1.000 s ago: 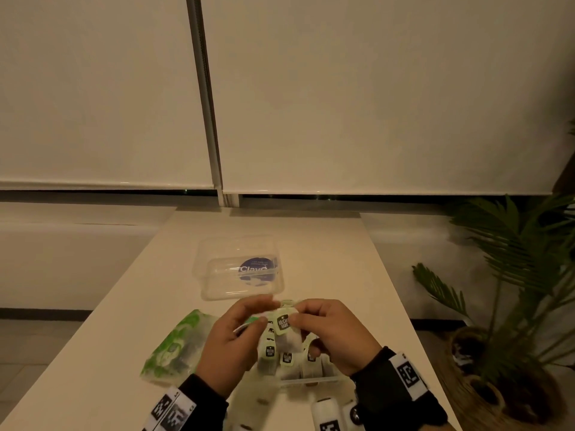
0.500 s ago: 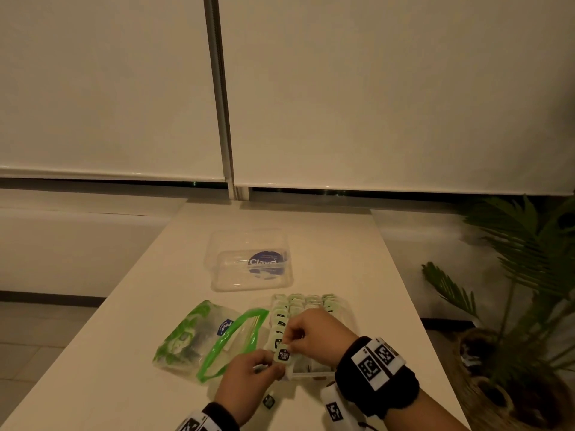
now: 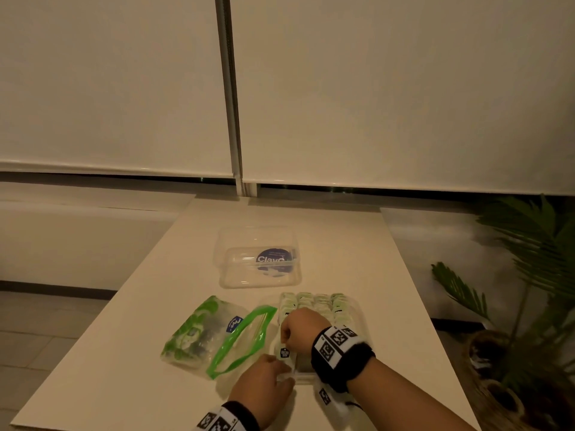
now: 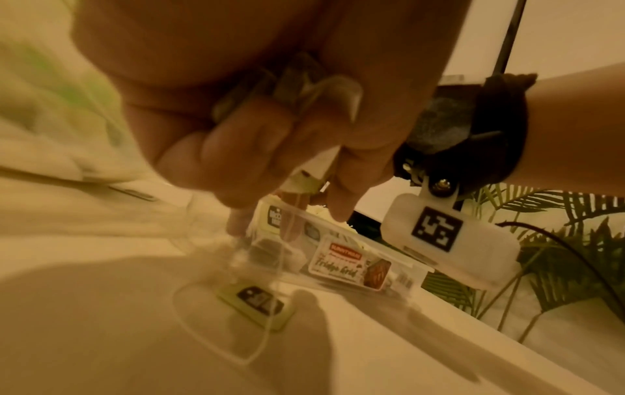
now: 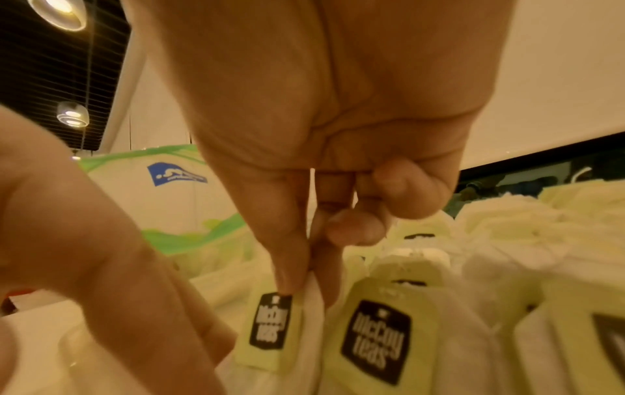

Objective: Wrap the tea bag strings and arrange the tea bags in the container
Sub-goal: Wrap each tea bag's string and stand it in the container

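Most bags already stand in the container; we are placing one more.

Nearest, our left hand [image 3: 264,384] curls at the container [image 3: 357,309] front rim; what it grasps we cannot tell. A loose tag [image 4: 255,304] with string lies on the table [image 3: 342,231]. Our right hand [image 3: 303,332] pinches a tea bag [image 5: 306,334] into the front row. Farther, rows look full; the pouch [image 3: 199,331] and lid [image 3: 258,258] wait.

Bare table [image 3: 342,231] beyond the lid [image 3: 258,259]; open green pouch [image 3: 217,334] crowding the container's [image 3: 357,312] left flank.
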Available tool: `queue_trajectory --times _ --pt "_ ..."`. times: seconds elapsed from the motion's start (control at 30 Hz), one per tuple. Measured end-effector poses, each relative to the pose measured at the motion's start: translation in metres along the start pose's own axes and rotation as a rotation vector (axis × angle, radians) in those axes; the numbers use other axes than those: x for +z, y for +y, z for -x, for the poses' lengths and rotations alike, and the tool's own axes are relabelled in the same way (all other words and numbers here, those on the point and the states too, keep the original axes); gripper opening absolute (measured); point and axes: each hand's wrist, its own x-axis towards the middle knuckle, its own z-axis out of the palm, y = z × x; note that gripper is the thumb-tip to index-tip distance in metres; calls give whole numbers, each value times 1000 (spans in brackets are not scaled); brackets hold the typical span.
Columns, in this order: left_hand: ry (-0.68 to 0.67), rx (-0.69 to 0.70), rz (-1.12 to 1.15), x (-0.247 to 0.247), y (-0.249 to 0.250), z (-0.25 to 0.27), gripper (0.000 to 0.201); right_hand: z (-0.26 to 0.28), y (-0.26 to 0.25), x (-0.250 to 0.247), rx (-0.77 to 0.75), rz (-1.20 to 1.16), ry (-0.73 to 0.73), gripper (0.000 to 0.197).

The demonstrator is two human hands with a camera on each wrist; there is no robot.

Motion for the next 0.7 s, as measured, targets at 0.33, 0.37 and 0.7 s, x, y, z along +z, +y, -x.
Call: queue_trajectory --times 0.33,0.37,0.7 --pt "-79 -44 -53 0 5 -11 37 -9 1 6 32 166 49 22" --pt "-73 -38 -59 1 6 -11 38 -9 2 8 29 167 58 22" --pt "184 -13 262 -22 17 10 13 25 19 -10 16 -316 397 8"
